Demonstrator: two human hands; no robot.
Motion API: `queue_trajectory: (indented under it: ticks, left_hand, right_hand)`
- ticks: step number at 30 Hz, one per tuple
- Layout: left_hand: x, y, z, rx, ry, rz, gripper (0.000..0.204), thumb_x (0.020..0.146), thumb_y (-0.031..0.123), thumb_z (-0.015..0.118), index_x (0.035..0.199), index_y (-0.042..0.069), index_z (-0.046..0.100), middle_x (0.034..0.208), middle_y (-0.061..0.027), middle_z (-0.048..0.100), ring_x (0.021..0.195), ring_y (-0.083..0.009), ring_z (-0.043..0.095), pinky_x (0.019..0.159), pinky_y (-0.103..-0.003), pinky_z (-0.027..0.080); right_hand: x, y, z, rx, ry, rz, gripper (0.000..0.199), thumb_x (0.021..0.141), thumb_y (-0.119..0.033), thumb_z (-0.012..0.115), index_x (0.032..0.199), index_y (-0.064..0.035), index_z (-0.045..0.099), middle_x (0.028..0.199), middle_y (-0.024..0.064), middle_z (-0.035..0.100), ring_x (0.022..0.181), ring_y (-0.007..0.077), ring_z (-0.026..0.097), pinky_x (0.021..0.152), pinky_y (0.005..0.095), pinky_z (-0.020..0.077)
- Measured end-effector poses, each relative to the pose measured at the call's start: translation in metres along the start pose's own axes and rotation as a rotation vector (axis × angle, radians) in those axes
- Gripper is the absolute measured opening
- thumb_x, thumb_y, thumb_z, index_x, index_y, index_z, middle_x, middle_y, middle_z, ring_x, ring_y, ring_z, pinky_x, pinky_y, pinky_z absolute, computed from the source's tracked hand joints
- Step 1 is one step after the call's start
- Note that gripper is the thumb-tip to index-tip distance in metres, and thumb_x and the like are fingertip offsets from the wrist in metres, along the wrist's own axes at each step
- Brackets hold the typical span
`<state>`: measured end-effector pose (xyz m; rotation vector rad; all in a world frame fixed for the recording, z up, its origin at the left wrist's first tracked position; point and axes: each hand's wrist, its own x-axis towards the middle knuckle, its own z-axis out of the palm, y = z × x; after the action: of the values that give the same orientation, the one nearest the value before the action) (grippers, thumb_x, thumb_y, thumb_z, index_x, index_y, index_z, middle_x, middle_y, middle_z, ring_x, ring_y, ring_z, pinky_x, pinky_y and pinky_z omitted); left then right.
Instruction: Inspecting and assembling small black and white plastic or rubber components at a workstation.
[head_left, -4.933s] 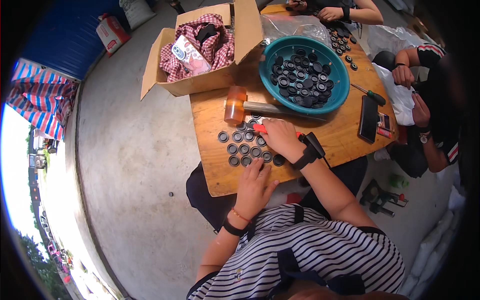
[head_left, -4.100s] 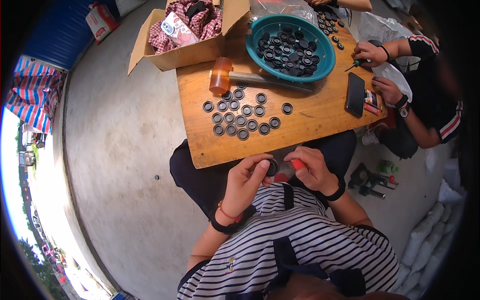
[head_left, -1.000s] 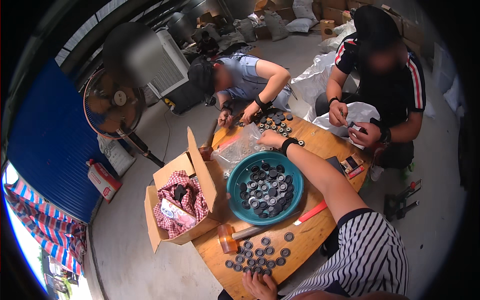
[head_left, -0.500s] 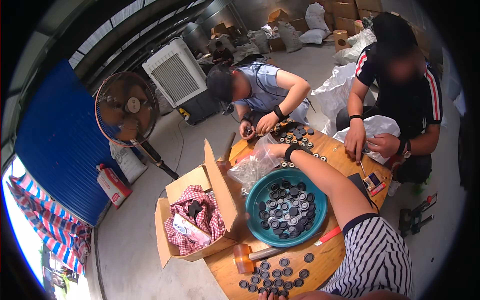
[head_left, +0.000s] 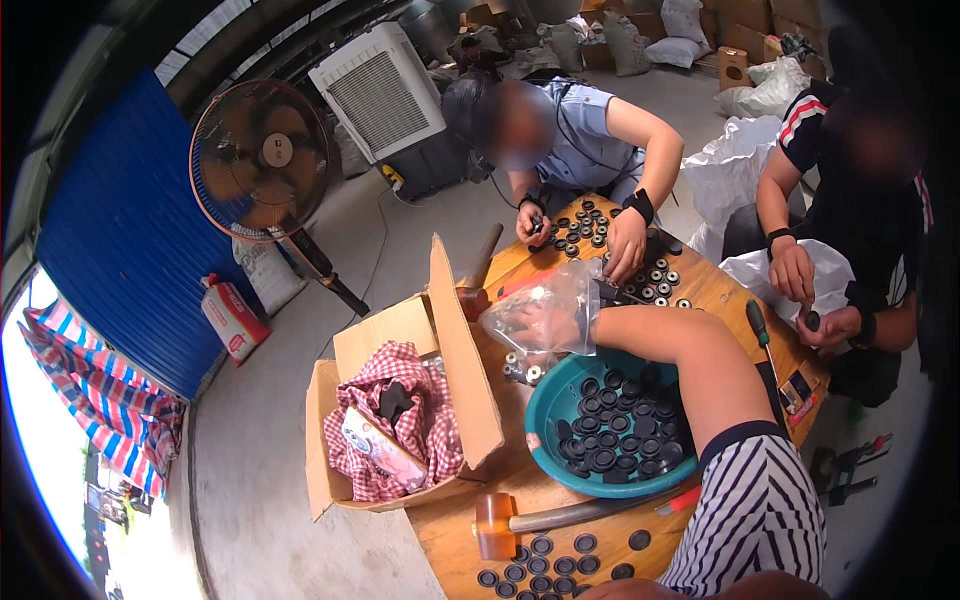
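Observation:
My right arm, in a black-and-white striped sleeve, reaches forward over a teal plastic basin (head_left: 545, 455). Round black discs (head_left: 610, 425) are heaped in the basin. My right hand (head_left: 548, 325) appears to be inside a clear plastic bag (head_left: 575, 285), its fingers blurred by the film. Whether they grip anything is hidden. Small metal rings (head_left: 520, 368) lie at the bag's lower end. Several loose black discs (head_left: 540, 565) are spread on the wooden table (head_left: 440, 545) at its near side. My left hand is out of view.
Beside the basin lies a mallet (head_left: 495, 527) with an amber head. To its left stands an open carton (head_left: 465, 400) with checked cloth. Two people work across the table, one handling small parts. A screwdriver (head_left: 758, 322) lies at the right. A fan (head_left: 275, 150) stands on the floor.
The view has shifted, so the table sits further right and lower. My right hand shows deeper in the bag. Fingers near the loose discs at the lower edge have gone from view.

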<state>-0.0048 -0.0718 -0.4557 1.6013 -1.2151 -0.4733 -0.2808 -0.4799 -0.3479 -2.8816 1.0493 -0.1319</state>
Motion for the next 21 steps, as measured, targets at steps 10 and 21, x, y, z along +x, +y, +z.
queue_trajectory:
  ticks: [10,21]
  left_hand:
    - [-0.002,0.02,-0.017,-0.306,-0.019,-0.246,0.037,0.09,0.023,0.061,0.12,0.002,0.053,0.119,-0.0214,0.059,0.115,-0.0372,0.054,0.101,-0.051,0.04]
    - [0.007,0.054,-0.064,-0.646,-0.001,-0.425,0.034,0.09,0.024,0.06,0.115,0.001,0.056,0.117,-0.0214,0.06,0.114,-0.0385,0.055,0.1,-0.051,0.04]
  right_hand:
    - [-0.006,0.006,0.024,0.353,0.276,0.129,0.026,0.078,-0.028,0.065,0.093,-0.0067,0.066,0.103,0.0198,0.062,0.094,0.0368,0.061,0.082,0.0441,0.0485]
    - [-0.01,0.032,0.048,-0.067,0.394,0.057,0.021,0.071,-0.021,0.061,0.08,-0.0031,0.067,0.08,0.017,0.066,0.085,0.0343,0.064,0.077,0.0431,0.0506]
